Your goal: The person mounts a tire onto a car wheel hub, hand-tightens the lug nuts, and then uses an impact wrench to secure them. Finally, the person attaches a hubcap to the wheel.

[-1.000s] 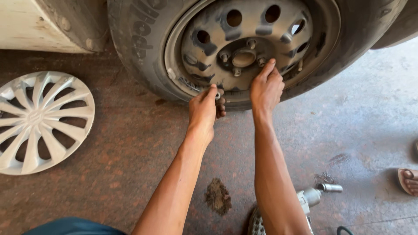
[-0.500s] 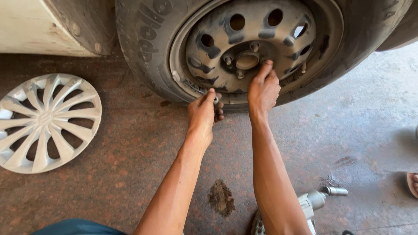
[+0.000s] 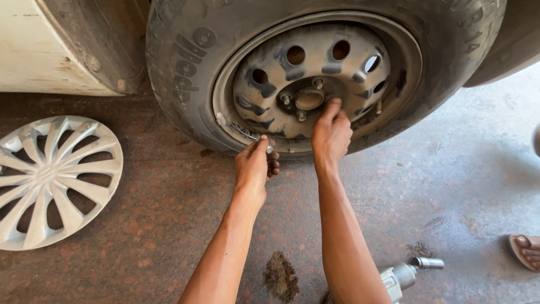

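A car wheel with a worn steel rim and a black tyre stands on the floor in front of me. My right hand reaches up to the hub, its fingertips pinched at a wheel stud on the hub's right side. My left hand hovers low by the rim's bottom edge, fingers closed around small metal lug nuts. What the right fingertips grip is hidden.
A silver plastic wheel cover lies flat on the reddish concrete floor at left. An impact wrench with a socket lies at the bottom right. Another person's sandalled foot shows at the right edge. White car body at upper left.
The view has shifted slightly, so the wheel sits higher and to the right. My right hand's fingers have moved a little at the hub; my left hand stays by the rim's bottom.
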